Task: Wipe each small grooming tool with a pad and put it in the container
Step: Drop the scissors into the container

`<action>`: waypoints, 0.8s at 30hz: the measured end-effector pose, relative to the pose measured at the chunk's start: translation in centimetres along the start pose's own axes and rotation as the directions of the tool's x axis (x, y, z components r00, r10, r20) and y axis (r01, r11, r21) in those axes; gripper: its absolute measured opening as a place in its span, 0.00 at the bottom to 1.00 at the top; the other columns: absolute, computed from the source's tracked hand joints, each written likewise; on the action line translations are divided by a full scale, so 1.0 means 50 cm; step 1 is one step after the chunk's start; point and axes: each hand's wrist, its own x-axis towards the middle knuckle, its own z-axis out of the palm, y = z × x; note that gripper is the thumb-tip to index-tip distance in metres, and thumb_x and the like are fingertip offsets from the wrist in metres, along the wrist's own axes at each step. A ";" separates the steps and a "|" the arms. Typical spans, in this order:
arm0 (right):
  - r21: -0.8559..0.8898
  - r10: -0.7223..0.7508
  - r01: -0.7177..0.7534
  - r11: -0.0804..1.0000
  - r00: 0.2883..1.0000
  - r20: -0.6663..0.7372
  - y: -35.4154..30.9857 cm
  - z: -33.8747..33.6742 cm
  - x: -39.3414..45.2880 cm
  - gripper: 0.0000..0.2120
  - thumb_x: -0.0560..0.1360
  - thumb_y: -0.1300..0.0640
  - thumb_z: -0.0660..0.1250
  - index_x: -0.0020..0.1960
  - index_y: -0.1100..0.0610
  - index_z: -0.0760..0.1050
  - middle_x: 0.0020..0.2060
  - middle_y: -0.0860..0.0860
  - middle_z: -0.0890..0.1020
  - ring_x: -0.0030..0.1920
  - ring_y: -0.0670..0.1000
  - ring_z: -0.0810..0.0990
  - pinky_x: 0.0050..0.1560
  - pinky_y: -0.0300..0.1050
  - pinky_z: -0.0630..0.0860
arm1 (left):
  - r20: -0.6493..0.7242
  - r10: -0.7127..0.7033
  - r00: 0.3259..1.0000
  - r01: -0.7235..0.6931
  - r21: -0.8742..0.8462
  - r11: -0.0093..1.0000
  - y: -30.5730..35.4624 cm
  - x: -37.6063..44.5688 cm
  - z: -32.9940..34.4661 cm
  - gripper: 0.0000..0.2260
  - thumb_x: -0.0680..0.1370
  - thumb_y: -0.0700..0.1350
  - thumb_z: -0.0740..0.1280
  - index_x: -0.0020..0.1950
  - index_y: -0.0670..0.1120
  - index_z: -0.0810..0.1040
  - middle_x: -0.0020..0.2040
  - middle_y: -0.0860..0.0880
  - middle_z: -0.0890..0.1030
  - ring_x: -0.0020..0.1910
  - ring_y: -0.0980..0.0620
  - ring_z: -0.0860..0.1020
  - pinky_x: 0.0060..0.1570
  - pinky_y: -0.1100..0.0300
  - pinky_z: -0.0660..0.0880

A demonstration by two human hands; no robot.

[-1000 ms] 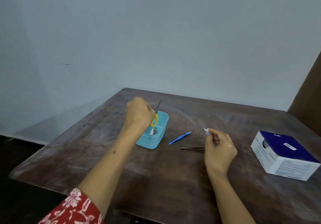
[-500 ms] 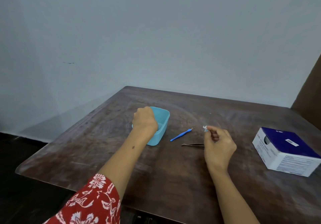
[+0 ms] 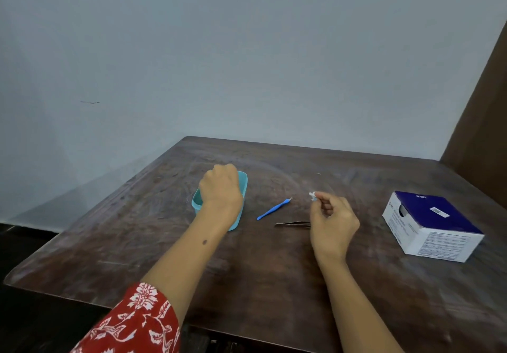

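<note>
Left hand point(image 3: 220, 189) is over the turquoise container point(image 3: 241, 188), knuckles toward the camera, fingers curled down into the opening. Whether those fingers hold anything cannot be told; the hand hides the inside of the container.

Right hand point(image 3: 333, 222) is raised just above the table point(image 3: 274, 284), thumb and forefinger pinched together on a small white pad point(image 3: 312, 195); the other fingers are curled loosely beneath.

Blue-handled tool point(image 3: 273, 209) lies on the table between the container and the right hand, apart from both. Metal tweezers point(image 3: 292, 223) lie flat nearer the person, one end hidden behind the right hand.

Blue-and-white box point(image 3: 433, 225) sits well to the right.
</note>
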 end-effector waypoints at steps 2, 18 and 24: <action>0.006 0.015 -0.015 1.000 1.000 -0.010 0.002 0.000 0.001 0.09 0.70 0.69 0.69 0.46 0.60 0.83 0.39 0.53 0.80 0.37 0.51 0.79 0.42 0.44 0.76 | -0.082 0.049 0.995 -0.051 -0.028 0.998 0.009 -0.004 -0.009 0.11 0.71 0.29 0.63 0.34 0.42 0.65 0.48 0.40 0.79 0.48 0.41 0.77 0.39 0.54 0.68; 0.124 0.297 -0.288 0.949 0.953 -0.054 0.003 0.001 0.010 0.06 0.71 0.65 0.67 0.43 0.56 0.80 0.36 0.50 0.82 0.35 0.45 0.78 0.38 0.27 0.70 | -0.142 0.094 0.985 -0.100 -0.036 0.994 -0.039 -0.077 0.090 0.21 0.77 0.55 0.61 0.69 0.50 0.70 0.75 0.40 0.58 0.75 0.38 0.48 0.68 0.30 0.45; 0.122 0.299 -0.287 0.950 0.950 -0.091 0.002 0.000 0.008 0.09 0.73 0.64 0.66 0.50 0.54 0.78 0.38 0.45 0.80 0.39 0.44 0.78 0.41 0.33 0.72 | -0.382 0.345 0.857 -0.376 -0.007 0.926 -0.003 -0.089 0.096 0.19 0.69 0.47 0.73 0.58 0.42 0.79 0.66 0.37 0.73 0.70 0.35 0.65 0.65 0.29 0.47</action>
